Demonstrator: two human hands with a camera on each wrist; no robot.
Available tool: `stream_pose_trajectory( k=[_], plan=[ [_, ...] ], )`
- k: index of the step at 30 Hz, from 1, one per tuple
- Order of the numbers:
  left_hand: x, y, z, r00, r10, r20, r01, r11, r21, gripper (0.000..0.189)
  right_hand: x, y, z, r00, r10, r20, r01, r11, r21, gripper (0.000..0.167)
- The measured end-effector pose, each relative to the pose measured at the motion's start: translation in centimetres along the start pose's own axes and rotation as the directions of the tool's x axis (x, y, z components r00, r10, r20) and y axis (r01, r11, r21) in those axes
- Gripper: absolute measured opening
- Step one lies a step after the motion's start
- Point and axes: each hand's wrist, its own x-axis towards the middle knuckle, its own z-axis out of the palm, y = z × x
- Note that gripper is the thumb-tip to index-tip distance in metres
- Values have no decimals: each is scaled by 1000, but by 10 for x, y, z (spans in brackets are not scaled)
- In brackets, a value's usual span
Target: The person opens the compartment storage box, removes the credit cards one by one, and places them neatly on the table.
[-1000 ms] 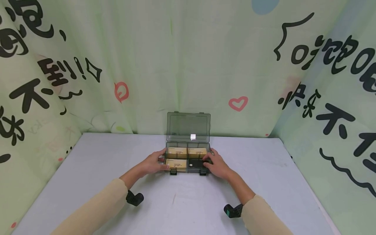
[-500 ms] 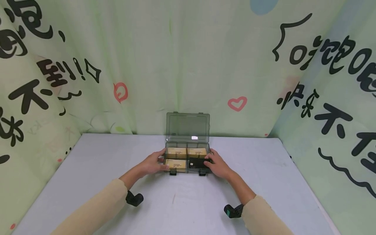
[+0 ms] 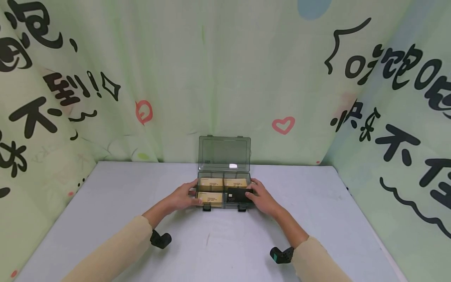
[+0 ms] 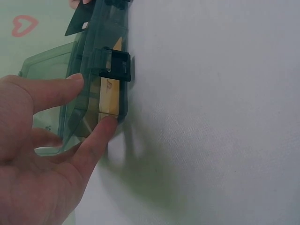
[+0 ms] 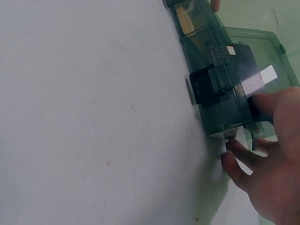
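A see-through grey-green compartment box (image 3: 224,172) sits on the white table with its lid (image 3: 224,153) raised at the back. Tan card stacks (image 3: 211,183) fill three compartments. My left hand (image 3: 183,194) grips the box's left side, thumb over the front wall; in the left wrist view a fingertip (image 4: 108,123) presses low on its end. At the front right compartment my right hand (image 3: 262,197) pinches a black card (image 3: 237,195) lettered "VIP" by its right edge. From the left wrist side, the black card (image 4: 78,21) stands tilted above the box rim.
Two black latches (image 3: 206,207) hang at the box's front edge. The white table (image 3: 218,246) reaches to a printed pale green curtain (image 3: 176,78) behind and at both sides. Each wrist wears a black camera (image 3: 161,239).
The black card has risen and tilted up in the right hand, so its "VIP" lettering now shows. My left hand keeps its grip on the box.
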Motion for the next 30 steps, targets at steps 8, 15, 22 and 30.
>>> stream_pose_trajectory(
  k=[8,15,22,30],
  plan=[
    [0,0,0,1000,0,0,0,1000,4,89,-2,0,-1,999,-6,-46,7,1000,21,14],
    [1,0,1,1000,3,-1,-3,1000,12,88,-8,-4,-6,992,-37,-122,42,999,33,14],
    [1,0,1,1000,2,-2,-2,1000,4,88,-11,-4,-8,983,-71,-167,78,996,39,16],
    [1,-1,1,1000,5,0,-5,1000,5,88,-14,-2,-13,967,-81,-244,108,989,101,20]
  ],
)
